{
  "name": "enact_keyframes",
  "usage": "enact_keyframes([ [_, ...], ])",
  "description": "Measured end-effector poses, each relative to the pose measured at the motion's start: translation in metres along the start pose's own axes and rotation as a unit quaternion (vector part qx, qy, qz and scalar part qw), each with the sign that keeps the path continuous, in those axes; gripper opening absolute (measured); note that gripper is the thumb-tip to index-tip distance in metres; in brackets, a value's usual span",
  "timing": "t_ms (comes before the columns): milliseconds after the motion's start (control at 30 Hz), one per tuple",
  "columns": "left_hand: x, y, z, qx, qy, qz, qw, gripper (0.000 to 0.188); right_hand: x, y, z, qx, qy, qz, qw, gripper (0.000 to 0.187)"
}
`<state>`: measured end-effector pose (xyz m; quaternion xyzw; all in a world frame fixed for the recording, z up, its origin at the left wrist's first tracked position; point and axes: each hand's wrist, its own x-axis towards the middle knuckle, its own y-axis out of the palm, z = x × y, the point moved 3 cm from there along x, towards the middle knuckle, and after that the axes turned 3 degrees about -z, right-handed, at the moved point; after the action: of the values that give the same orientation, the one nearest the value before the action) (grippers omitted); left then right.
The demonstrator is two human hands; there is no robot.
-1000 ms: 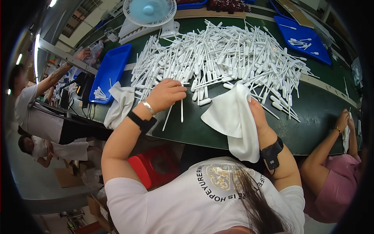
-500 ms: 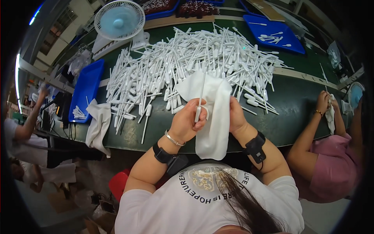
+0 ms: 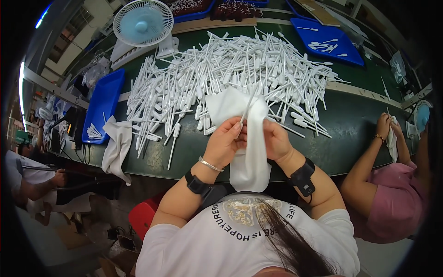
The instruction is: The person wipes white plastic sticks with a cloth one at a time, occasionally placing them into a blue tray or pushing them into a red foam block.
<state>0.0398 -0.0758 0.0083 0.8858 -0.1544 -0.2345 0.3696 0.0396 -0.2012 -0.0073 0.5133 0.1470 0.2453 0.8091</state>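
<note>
Lettering (image 3: 229, 234) arcs across the white shirt (image 3: 194, 254). Left hand (image 3: 226, 142), curled inward, pinches a dropper (image 3: 250, 102) slanting far and right against the cloth (image 3: 249, 173); right hand (image 3: 278, 142), angled inward, grips the cloth, near the pile (image 3: 226, 69).

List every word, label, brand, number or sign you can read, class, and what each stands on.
White T-shirt: dark capitals curving around a gold emblem, partly covered by hair; wording not copied here.
Right arm's black wristband: small pale mark, too small to read.
White sticks, white cloth: no lettering discernible.
</note>
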Motion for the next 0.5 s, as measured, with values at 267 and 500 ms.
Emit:
enact_keyframes([
  [267,0.007,-0.018,0.008,0.247,0.103,-0.016,0.963,0.017,-0.004,-0.004,-0.006,-0.381,-0.014,-0.192,0.904,0.022],
  [500,0.003,-0.011,0.013,0.313,0.184,-0.022,0.932,0.017,-0.004,-0.008,0.001,-0.385,-0.129,-0.229,0.884,0.015],
])
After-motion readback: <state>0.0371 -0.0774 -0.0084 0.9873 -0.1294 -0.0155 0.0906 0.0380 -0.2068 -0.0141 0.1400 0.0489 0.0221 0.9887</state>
